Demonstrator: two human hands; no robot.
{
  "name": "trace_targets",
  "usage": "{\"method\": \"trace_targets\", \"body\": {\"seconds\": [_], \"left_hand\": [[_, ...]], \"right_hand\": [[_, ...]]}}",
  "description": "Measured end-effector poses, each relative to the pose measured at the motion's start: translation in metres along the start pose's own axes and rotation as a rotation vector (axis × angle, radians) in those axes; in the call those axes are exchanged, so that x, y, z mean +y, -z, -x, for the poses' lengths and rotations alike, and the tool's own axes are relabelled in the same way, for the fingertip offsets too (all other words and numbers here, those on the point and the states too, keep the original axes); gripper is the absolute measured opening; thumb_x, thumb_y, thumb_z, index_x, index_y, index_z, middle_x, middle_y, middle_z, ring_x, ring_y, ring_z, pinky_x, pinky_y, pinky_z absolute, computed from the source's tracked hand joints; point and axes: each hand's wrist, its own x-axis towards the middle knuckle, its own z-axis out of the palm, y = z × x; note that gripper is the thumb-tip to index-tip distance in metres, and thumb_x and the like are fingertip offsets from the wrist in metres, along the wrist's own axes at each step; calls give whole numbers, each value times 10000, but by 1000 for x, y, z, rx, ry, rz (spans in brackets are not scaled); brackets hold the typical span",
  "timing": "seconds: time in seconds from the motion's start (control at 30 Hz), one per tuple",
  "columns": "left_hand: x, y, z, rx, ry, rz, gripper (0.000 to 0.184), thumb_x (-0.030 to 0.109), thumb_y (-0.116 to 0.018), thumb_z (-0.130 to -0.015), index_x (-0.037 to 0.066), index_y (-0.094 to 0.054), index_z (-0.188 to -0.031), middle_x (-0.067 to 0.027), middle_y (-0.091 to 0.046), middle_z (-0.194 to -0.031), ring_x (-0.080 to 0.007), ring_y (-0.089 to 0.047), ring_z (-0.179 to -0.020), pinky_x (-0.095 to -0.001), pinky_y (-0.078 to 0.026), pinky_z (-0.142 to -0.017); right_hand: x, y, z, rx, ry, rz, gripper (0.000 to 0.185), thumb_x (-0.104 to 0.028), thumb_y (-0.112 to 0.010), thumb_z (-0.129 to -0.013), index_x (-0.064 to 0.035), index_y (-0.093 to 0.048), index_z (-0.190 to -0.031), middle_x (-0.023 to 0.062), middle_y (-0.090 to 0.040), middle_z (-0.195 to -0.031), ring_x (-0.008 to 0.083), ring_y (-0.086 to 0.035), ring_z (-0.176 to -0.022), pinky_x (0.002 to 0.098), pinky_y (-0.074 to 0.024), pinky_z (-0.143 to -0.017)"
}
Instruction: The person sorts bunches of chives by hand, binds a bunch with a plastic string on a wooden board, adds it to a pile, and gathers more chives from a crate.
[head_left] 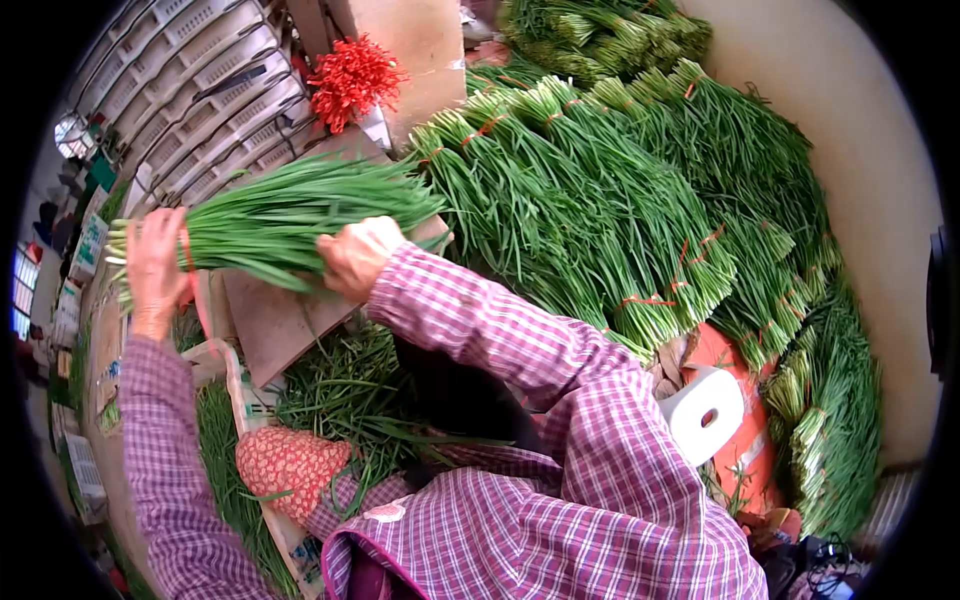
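A bunch of garlic chives [300, 205] lies level in the air at the upper left, pale stems to the left and green leaves to the right. My left hand [155, 260] is wrapped round its stem end. A red tie [187, 250] circles the bunch just right of that hand, with a loose tail hanging down. My right hand [362, 258] is closed in a fist against the lower side of the leaves. What its fingers hold is hidden. Below the bunch is a flat brown board [280, 325].
Many tied chive bunches [590, 210] are piled at the right along the wall. Red ties [355, 80] hang in a cluster by a cardboard box [405, 60]. Stacked white crates [190, 90] stand at the upper left. Loose leaves [345, 390] lie below the board. A white stool [702, 412] stands at my right.
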Motion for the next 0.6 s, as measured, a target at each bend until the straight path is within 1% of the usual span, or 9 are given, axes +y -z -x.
{"method": "trace_targets", "body": {"seconds": [0.1, 0.13, 0.2, 0.27, 0.33, 0.37, 0.4, 0.5, 0.6], "left_hand": [[-41, 23, 8, -76, 78, -119, 768, 42, -811, -596, 141, -505, -1293, -45, -542, -1259, -237, -489, -1216, -466, -301, -1137], [-63, 20, 16, -3, 78, -133, 796, 25, -815, -583, 132, -497, -1305, -52, -546, -1235, -242, -492, -1209, -459, -302, -1134], [-77, 34, 14, 110, 59, -171, 805, 19, -807, -578, 124, -491, -1311, -64, -543, -1224, -248, -496, -1201, -454, -307, -1127], [-63, 62, 0, 103, 40, -224, 808, 24, -798, -577, 116, -485, -1316, -73, -538, -1217, -253, -500, -1193, -450, -308, -1123], [-24, 83, -26, 132, -30, -225, 775, 59, -780, -592, 103, -495, -1311, -77, -539, -1217, -251, -506, -1187, -443, -299, -1126], [-2, 90, -44, 194, -73, -180, 739, 20, -778, -583, 106, -528, -1273, -69, -559, -1188, -249, -523, -1173, -439, -301, -1131], [24, 98, -61, 253, -116, -133, 706, -19, -775, -575, 110, -562, -1236, -60, -579, -1159, -247, -539, -1158, -435, -304, -1136], [97, 120, -103, 339, -257, -37, 533, 78, -722, -705, 117, -581, -1218, -48, -595, -1160, -217, -548, -1152, -450, -290, -1130], [157, 111, -140, 485, -349, 88, 495, 138, -706, -778, 116, -552, -1248, -49, -595, -1159, -210, -554, -1151, -465, -265, -1139]], "right_hand": [[31, -2, 37, -21, -60, -33, 158, -220, -589, -732, -63, -576, -727, 108, -539, -505, 313, -560, -458, 452, -453, -450], [41, 2, 56, -169, -72, 39, 204, -285, -617, -755, -81, -617, -744, 105, -573, -543, 300, -602, -516, 428, -488, -493], [41, 38, 76, -556, -97, 163, 425, -545, -689, -730, -149, -685, -883, 83, -651, -672, 260, -666, -649, 410, -526, -584], [37, 60, 69, -244, -145, -27, 580, -592, -704, -702, -151, -642, -1074, 96, -672, -874, 264, -668, -803, 405, -522, -689], [17, 87, 43, 271, 29, 4, 822, -612, -725, -672, -124, -503, -1296, 150, -600, -1129, 305, -586, -1057, 427, -460, -898], [7, 96, 27, 332, 57, -17, 922, -606, -747, -650, -103, -428, -1355, 175, -545, -1201, 330, -520, -1138, 456, -392, -973], [0, 99, 11, 391, 84, -39, 1028, -600, -770, -629, -82, -353, -1413, 201, -489, -1272, 355, -453, -1219, 485, -324, -1049], [19, 80, -18, 358, 11, 80, 1219, -547, -858, -525, -88, -237, -1468, 229, -453, -1320, 392, -412, -1263, 550, -255, -1084], [59, 116, 16, 169, -138, 21, 1095, -437, -849, -568, -175, -267, -1459, 227, -522, -1201, 387, -535, -1100, 512, -412, -978]]}}
